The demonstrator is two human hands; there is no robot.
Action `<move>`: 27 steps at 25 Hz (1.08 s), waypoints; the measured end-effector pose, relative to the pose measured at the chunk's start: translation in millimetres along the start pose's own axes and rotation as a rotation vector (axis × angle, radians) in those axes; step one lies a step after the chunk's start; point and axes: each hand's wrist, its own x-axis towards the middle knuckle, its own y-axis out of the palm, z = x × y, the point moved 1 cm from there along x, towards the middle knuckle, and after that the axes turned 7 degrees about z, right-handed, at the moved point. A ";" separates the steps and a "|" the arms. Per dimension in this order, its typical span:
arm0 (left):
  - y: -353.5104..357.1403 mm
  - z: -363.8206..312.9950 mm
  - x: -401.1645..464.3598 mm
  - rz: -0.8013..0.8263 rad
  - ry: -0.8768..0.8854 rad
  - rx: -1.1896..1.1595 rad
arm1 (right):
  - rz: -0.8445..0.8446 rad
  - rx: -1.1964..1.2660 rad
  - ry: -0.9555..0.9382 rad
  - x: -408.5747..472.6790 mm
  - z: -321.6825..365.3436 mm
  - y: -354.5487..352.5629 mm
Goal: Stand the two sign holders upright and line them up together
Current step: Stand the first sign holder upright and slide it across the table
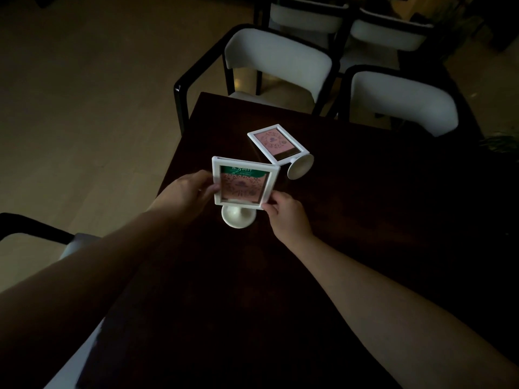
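Note:
A white-framed sign holder (243, 183) with a green and pink card stands upright on its round base on the dark table (365, 220). My left hand (191, 192) grips its left frame edge. My right hand (286, 214) pinches its lower right corner. Just behind it, to the right, the second sign holder (276, 143) lies tipped over on the table, its pink card facing up and its round base pointing toward the near right. The upright frame's top right corner nearly touches the lying one.
Two white-cushioned chairs with black frames, the left chair (278, 60) and the right chair (401, 102), stand at the table's far edge, with more chairs behind. Another chair's arm (36, 228) is at my near left. A light floor lies to the left.

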 end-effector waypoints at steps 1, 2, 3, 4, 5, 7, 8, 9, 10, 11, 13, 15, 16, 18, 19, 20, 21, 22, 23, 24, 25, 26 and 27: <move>1.7 -0.4 -3.3 -0.006 -0.028 -0.010 | 0.004 0.007 0.001 -2.2 -1.1 0.3; 3.5 0.3 -6.9 -0.012 -0.053 -0.017 | 0.009 0.006 0.006 -4.8 -1.9 0.8; 5.4 2.3 -10.3 -0.026 -0.077 -0.024 | 0.009 -0.004 0.017 -6.9 -2.5 1.4; 7.6 5.1 -13.2 -0.043 -0.105 -0.020 | 0.004 -0.023 0.038 -9.3 -2.9 2.1; 11.1 8.3 -16.8 -0.066 -0.134 -0.004 | -0.002 -0.047 0.068 -12.3 -3.7 3.2; 19.3 13.7 -25.3 -0.083 -0.198 0.039 | 0.014 -0.105 0.127 -20.9 -3.7 6.0; 23.4 14.4 -29.8 -0.068 -0.232 0.058 | 0.037 -0.137 0.148 -25.1 -3.1 8.4; 28.2 15.1 -35.1 -0.038 -0.258 0.074 | 0.066 -0.169 0.160 -29.0 -2.6 11.8; 34.3 15.3 -40.0 -0.002 -0.265 0.097 | 0.097 -0.196 0.161 -32.5 -2.7 15.6; 40.2 15.7 -44.8 0.032 -0.253 0.132 | 0.129 -0.217 0.155 -35.2 -3.1 20.7; 52.7 14.5 -52.3 0.105 -0.210 0.225 | 0.191 -0.264 0.140 -39.7 -2.8 29.5; 63.4 12.7 -57.4 0.175 -0.188 0.306 | 0.268 -0.341 0.095 -42.4 0.6 39.5; 68.9 11.3 -58.5 0.200 -0.174 0.345 | 0.305 -0.385 0.067 -43.1 2.9 43.3; 77.7 7.7 -58.2 0.235 -0.134 0.421 | 0.356 -0.465 0.025 -42.6 8.0 48.9; 81.1 6.4 -56.7 0.247 -0.116 0.437 | 0.368 -0.494 0.014 -41.8 10.2 51.1; 83.5 5.1 -54.5 0.258 -0.104 0.440 | 0.373 -0.513 0.007 -40.9 12.3 52.3; 85.9 4.0 -52.1 0.271 -0.092 0.437 | 0.373 -0.528 0.004 -40.1 13.5 53.4; 88.2 3.4 -49.4 0.283 -0.080 0.436 | 0.372 -0.539 0.006 -39.1 14.5 54.5; 90.2 3.2 -47.0 0.293 -0.069 0.441 | 0.372 -0.549 0.010 -37.9 14.5 55.5; 91.9 3.3 -45.1 0.307 -0.063 0.449 | 0.372 -0.555 0.019 -37.2 14.2 57.1; 92.9 4.0 -43.4 0.319 -0.060 0.460 | 0.372 -0.557 0.029 -36.2 13.4 58.5; 93.6 4.5 -42.5 0.331 -0.058 0.471 | 0.374 -0.558 0.037 -35.5 12.4 59.9; 94.1 5.0 -41.9 0.341 -0.056 0.479 | 0.383 -0.559 0.044 -35.2 11.7 62.0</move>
